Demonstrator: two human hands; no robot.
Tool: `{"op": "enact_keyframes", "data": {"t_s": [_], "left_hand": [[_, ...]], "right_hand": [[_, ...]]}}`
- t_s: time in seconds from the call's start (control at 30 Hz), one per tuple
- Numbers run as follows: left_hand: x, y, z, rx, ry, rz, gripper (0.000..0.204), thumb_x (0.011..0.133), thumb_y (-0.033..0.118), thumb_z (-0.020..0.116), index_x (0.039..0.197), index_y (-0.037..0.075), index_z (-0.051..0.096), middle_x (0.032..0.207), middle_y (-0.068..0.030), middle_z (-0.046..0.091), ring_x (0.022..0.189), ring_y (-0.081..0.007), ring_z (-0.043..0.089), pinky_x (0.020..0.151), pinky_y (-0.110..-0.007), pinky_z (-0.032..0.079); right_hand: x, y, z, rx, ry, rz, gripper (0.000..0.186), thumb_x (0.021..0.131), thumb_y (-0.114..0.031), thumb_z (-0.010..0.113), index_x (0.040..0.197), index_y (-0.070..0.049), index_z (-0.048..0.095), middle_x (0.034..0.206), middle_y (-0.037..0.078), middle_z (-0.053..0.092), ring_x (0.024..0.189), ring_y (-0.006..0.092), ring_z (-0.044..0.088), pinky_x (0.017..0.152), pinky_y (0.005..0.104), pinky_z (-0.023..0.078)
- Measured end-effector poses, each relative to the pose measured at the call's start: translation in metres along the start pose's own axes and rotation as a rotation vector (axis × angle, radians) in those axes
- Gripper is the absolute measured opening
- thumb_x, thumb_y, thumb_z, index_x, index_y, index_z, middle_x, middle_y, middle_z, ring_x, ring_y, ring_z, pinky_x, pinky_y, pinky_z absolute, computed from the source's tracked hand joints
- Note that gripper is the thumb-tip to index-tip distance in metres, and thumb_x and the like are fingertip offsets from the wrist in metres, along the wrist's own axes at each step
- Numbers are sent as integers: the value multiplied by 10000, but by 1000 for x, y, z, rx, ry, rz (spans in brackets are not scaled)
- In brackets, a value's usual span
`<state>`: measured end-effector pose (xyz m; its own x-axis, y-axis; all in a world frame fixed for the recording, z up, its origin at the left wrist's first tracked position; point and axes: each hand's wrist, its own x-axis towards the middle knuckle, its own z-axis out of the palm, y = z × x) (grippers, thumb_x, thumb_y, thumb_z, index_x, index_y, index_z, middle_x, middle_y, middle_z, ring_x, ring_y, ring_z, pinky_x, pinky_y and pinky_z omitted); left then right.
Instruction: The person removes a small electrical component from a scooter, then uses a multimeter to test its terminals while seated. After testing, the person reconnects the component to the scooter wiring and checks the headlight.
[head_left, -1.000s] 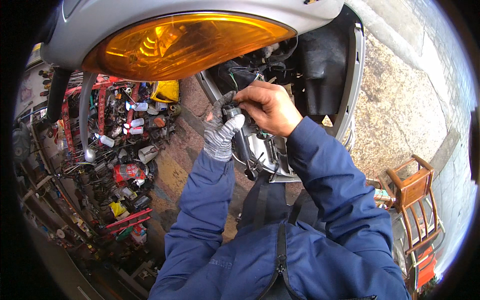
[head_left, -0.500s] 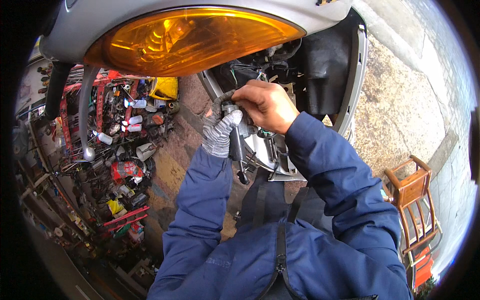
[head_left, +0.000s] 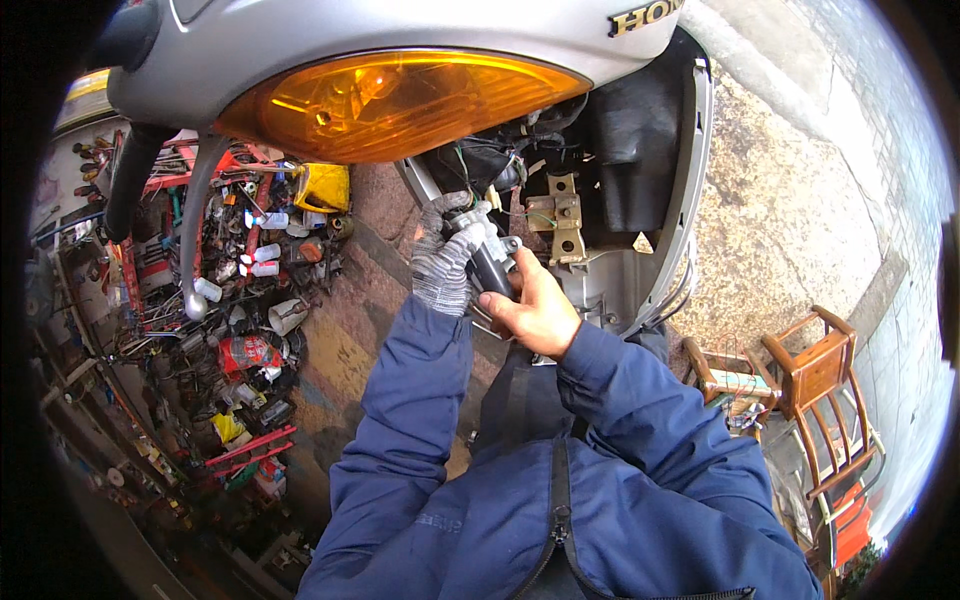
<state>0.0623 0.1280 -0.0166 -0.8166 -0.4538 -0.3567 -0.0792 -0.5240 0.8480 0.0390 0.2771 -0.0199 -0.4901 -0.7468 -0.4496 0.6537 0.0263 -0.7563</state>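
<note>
A black cylindrical part with a grey metal end [head_left: 488, 272], much like a small starter motor, is tilted between my hands. My left hand [head_left: 442, 252], in a grey striped knit glove, is wrapped around its metal end. My bare right hand [head_left: 545, 312] grips the black body lower down, thumb on the near side and index finger by the metal ear with a hole. My palms hide part of it. Beyond it lies the opened front of a scooter, with loose wires [head_left: 517, 165] and a metal bracket [head_left: 562, 218].
An amber lamp lens [head_left: 410, 105] on silver bodywork hangs close above my hands. A brake lever [head_left: 193, 240] sticks down at the left. Tools, bottles and a yellow container [head_left: 325, 187] crowd the floor on the left. Wooden chairs [head_left: 820, 372] stand at the right.
My right hand has come down from the part's top end to its black body. The part has turned, so its metal ear now shows. My view has shifted slightly, uncovering the bracket.
</note>
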Motion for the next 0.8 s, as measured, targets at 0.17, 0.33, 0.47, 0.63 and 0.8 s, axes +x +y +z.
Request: {"op": "enact_keyframes", "data": {"t_s": [0.17, 0.33, 0.47, 0.63, 0.8], "left_hand": [[11, 5, 0, 511, 79, 67, 270, 875, -52, 592, 1133, 18, 554, 794, -74, 600, 630, -155, 587, 580, -311, 543], [12, 2, 8, 380, 129, 30, 241, 877, -69, 589, 1098, 22, 559, 799, -83, 610, 620, -151, 590, 552, -304, 547], [15, -2, 7, 552, 66, 107, 297, 864, -61, 604, 1137, 40, 543, 926, -98, 643, 702, -167, 624, 622, -314, 575], [13, -10, -4, 376, -17, 74, 385, 867, -80, 574, 1211, 73, 494, 1112, -123, 633, 838, -185, 635, 720, -331, 587], [11, -4, -8, 212, -31, -77, 413, 894, -80, 538, 1247, 117, 450, 1140, -160, 613, 838, -237, 641, 677, -381, 601]], "right_hand": [[1, 7, 2, -196, 83, -101, 456, 889, -43, 638, 1233, -15, 340, 799, 101, 611, 564, 130, 564, 479, 286, 445], [-5, 5, 11, -287, 179, -99, 542, 866, -38, 648, 1303, -4, 330, 789, 119, 644, 593, 142, 601, 495, 302, 463], [-11, -2, 19, -419, 333, -189, 660, 812, -90, 708, 1352, 5, 340, 758, 160, 664, 629, 193, 648, 549, 329, 498], [-15, -6, 26, -417, 355, -128, 795, 781, -170, 735, 1398, 56, 287, 824, 223, 672, 744, 362, 674, 672, 409, 520], [-16, -2, 46, -422, 424, -167, 738, 787, -133, 728, 1377, 32, 316, 779, 201, 676, 686, 318, 678, 615, 366, 514]]}}
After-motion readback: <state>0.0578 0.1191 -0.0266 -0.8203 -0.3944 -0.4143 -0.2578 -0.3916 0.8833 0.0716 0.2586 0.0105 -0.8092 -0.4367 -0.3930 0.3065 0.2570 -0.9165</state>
